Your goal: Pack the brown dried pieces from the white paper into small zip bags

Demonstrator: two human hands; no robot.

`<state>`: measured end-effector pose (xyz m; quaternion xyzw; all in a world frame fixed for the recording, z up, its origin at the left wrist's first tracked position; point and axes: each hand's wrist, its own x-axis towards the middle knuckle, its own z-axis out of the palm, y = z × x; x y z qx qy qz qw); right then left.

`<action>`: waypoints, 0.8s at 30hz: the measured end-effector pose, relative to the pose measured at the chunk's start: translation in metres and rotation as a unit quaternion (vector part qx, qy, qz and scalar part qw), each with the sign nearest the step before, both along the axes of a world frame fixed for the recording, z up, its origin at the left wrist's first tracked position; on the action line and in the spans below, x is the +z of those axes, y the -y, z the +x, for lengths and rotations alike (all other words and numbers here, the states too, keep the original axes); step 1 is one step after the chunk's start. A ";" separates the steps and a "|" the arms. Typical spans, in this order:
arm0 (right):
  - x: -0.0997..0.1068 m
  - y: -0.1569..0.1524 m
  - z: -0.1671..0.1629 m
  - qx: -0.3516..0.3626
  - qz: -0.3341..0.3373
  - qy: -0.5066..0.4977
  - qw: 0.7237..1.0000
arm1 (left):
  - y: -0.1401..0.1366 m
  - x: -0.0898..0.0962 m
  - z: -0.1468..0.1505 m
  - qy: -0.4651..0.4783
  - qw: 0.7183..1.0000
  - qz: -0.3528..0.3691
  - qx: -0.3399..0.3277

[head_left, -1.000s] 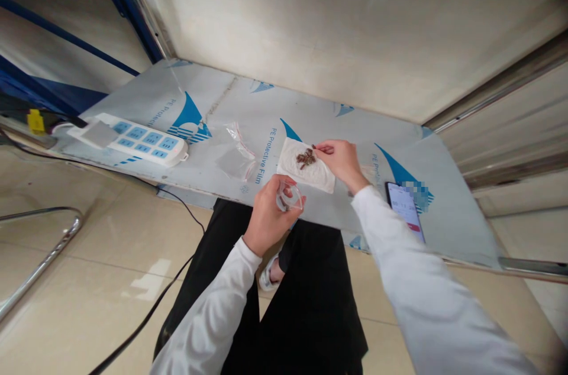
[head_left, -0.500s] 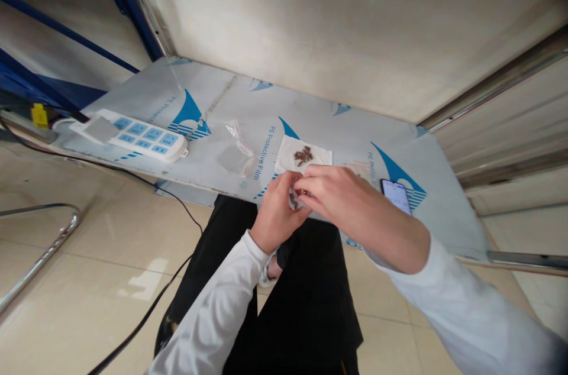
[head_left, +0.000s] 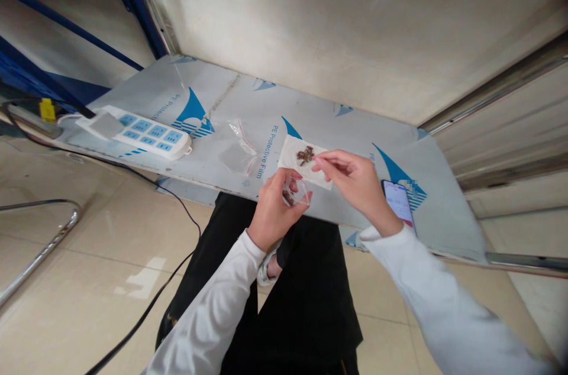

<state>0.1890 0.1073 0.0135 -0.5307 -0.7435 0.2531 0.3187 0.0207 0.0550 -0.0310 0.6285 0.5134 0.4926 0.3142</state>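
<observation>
My left hand (head_left: 274, 206) is closed around a small clear plastic bag (head_left: 303, 193), its mouth spread apart; dark brown bits show inside it. To the right and slightly farther off, my right hand (head_left: 350, 177) has its thumb and fingertips pinched together beside a small pile of brown pieces (head_left: 304, 155). Whether the pinch holds a piece is too small to make out. The pile lies on a white paper napkin (head_left: 288, 151), whose near edge is partly behind my hands.
Left of the napkin lies a clear zip bag (head_left: 239, 156). A white power strip (head_left: 148, 137) with a plug in it sits at the table's left. A phone (head_left: 398, 203) is by my right wrist. The film-covered table (head_left: 310, 109) meets a wall behind.
My right hand has left the bag in my left hand and moved right and away, to the edge of the brown pile. The left hand stays nearly in place, with the bag now more visible.
</observation>
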 end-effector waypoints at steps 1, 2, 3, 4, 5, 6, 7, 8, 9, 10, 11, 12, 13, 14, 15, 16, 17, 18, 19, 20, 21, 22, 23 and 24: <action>-0.013 -0.013 0.008 -0.037 -0.004 0.016 0.999 | 0.000 0.000 -0.001 0.003 1.000 -0.001 0.001; -0.026 -0.026 0.016 -0.072 -0.013 0.062 0.995 | -0.001 -0.001 -0.002 0.005 1.000 -0.002 0.004; -0.039 -0.038 0.022 -0.095 -0.031 0.115 0.988 | -0.001 -0.002 -0.003 0.005 1.000 -0.003 0.006; -0.050 -0.049 0.028 -0.105 -0.039 0.142 0.984 | -0.001 -0.002 -0.004 0.004 1.000 -0.004 0.007; -0.061 -0.058 0.031 -0.109 -0.045 0.167 0.979 | -0.002 -0.003 -0.005 0.002 1.000 -0.006 0.008; -0.070 -0.065 0.032 -0.108 -0.046 0.180 0.977 | -0.002 -0.004 -0.006 0.002 1.000 -0.009 0.009; -0.078 -0.070 0.032 -0.107 -0.041 0.186 0.976 | -0.002 -0.005 -0.007 0.001 1.000 -0.010 0.010; -0.084 -0.074 0.031 -0.106 -0.036 0.193 0.975 | -0.002 -0.006 -0.008 -0.002 1.000 -0.011 0.012; -0.088 -0.076 0.029 -0.106 -0.031 0.200 0.974 | -0.002 -0.006 -0.008 -0.004 1.000 -0.012 0.014; -0.092 -0.079 0.027 -0.106 -0.028 0.204 0.973 | -0.002 -0.007 -0.009 -0.006 1.000 -0.013 0.016; -0.095 -0.081 0.025 -0.105 -0.026 0.207 0.972 | -0.003 -0.007 -0.009 -0.008 1.000 -0.013 0.017; -0.097 -0.083 0.024 -0.104 -0.027 0.208 0.972 | -0.003 -0.007 -0.009 -0.009 1.000 -0.014 0.017; -0.098 -0.085 0.023 -0.103 -0.028 0.208 0.972 | -0.003 -0.007 -0.009 -0.009 1.000 -0.016 0.018; -0.098 -0.086 0.023 -0.103 -0.028 0.206 0.973 | -0.003 -0.006 -0.009 -0.009 1.000 -0.017 0.017; -0.098 -0.087 0.023 -0.105 -0.028 0.203 0.973 | -0.004 -0.006 -0.009 -0.009 1.000 -0.018 0.017; -0.098 -0.087 0.024 -0.108 -0.027 0.199 0.974 | -0.004 -0.006 -0.008 -0.009 1.000 -0.019 0.016; -0.096 -0.085 0.024 -0.112 -0.025 0.193 0.974 | -0.004 -0.005 -0.008 -0.009 1.000 -0.020 0.015; -0.094 -0.083 0.025 -0.117 -0.023 0.185 0.976 | -0.005 -0.005 -0.007 -0.008 1.000 -0.020 0.014; -0.091 -0.078 0.025 -0.120 -0.021 0.176 0.977 | -0.005 -0.005 -0.007 -0.007 1.000 -0.020 0.013; -0.087 -0.072 0.025 -0.122 -0.018 0.168 0.978 | -0.005 -0.005 -0.007 -0.006 1.000 -0.019 0.014; -0.082 -0.064 0.024 -0.123 -0.016 0.154 0.980 | -0.005 -0.005 -0.007 -0.005 1.000 -0.018 0.013; -0.076 -0.054 0.023 -0.124 -0.012 0.131 0.984 | -0.005 -0.004 -0.007 -0.005 1.000 -0.017 0.014; -0.068 -0.043 0.022 -0.124 -0.009 0.097 0.987 | -0.004 -0.004 -0.007 -0.004 1.000 -0.016 0.015; -0.059 -0.031 0.019 -0.122 -0.006 0.055 0.991 | -0.004 -0.004 -0.007 -0.004 1.000 -0.016 0.014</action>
